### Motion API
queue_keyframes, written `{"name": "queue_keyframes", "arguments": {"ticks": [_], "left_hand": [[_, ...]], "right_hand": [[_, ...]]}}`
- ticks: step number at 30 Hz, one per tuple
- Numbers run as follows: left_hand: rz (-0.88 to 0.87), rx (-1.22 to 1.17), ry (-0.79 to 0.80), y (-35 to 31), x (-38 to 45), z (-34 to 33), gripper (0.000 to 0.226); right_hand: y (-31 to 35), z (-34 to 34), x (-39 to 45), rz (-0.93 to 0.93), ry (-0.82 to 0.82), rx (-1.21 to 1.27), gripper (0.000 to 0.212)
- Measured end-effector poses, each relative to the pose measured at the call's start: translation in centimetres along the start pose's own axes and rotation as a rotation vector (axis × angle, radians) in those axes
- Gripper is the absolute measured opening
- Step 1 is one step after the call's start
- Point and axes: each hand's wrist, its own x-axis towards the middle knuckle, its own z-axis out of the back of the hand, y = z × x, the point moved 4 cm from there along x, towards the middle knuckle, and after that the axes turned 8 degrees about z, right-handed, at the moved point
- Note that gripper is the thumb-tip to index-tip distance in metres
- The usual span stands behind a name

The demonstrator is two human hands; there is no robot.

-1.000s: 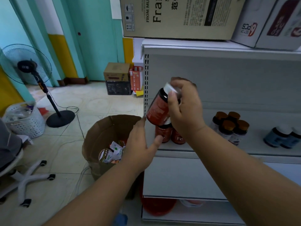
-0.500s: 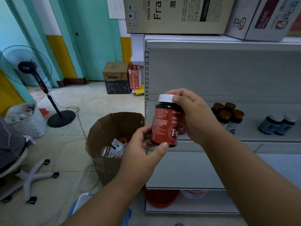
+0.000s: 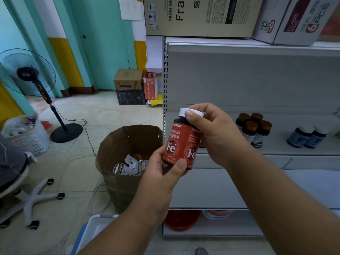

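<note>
A dark bottle with a red "Fe" label and a white cap point(image 3: 181, 144) stands upright in front of the grey shelf point(image 3: 276, 151). My left hand point(image 3: 161, 173) grips its lower part, thumb across the front of the label. My right hand point(image 3: 215, 133) holds the top, thumb pressed on the white cap and fingers curled behind the bottle. Another red-labelled bottle on the shelf is mostly hidden behind my right hand.
Several brown-capped bottles point(image 3: 254, 130) and two blue bottles point(image 3: 306, 137) stand on the shelf. A brown paper bag point(image 3: 117, 150) of packets sits on the floor left of the shelf. A fan point(image 3: 36, 85), a white basket point(image 3: 27, 133), a chair and boxes surround it.
The bottle was tilted up by the shelf, held mostly by my right hand. It has come down and upright, and my left hand has closed round its base.
</note>
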Motion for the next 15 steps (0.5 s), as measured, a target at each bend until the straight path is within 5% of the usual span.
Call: {"name": "queue_keyframes", "arguments": {"ticks": [7,15], "left_hand": [[0.156,-0.343,0.102,0.6,-1.6,-0.3,0.058],[0.072,-0.239,0.056,0.0,-1.5,0.2,0.078]], "right_hand": [[-0.3,-0.6,-1.5,-0.094,0.094,0.181,0.032],[0.4,-1.3,-0.6,-0.04,0.122,0.118,0.042]]}}
